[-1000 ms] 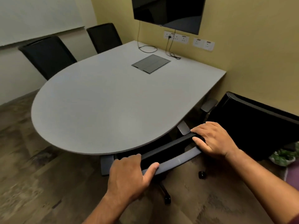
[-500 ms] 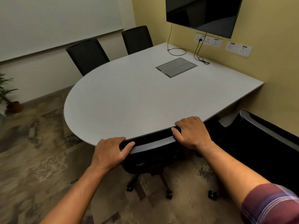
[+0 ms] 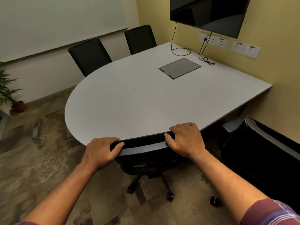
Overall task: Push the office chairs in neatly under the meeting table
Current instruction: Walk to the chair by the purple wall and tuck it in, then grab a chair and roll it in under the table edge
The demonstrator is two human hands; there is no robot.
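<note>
A black office chair [image 3: 144, 147] stands at the near edge of the grey meeting table [image 3: 139, 101], its backrest top touching the table's rim and its seat hidden beneath. My left hand [image 3: 101, 151] grips the left end of the backrest top. My right hand [image 3: 186, 140] grips the right end. A second black chair [image 3: 266, 153] stands at the right, turned away from the table beside the yellow wall. Two more black chairs [image 3: 90, 56] [image 3: 140, 38] sit tucked at the table's far side.
A grey cable flap [image 3: 180, 68] is set into the tabletop, with black cables [image 3: 203, 54] running to wall sockets [image 3: 214, 40] under a dark screen [image 3: 209, 13]. A potted plant [image 3: 9, 93] stands at the far left on the patterned floor.
The chair in my hands has rolled forward and straightened, from tilted and off the table's edge to backrest against the rim. The view has swung left and back.
</note>
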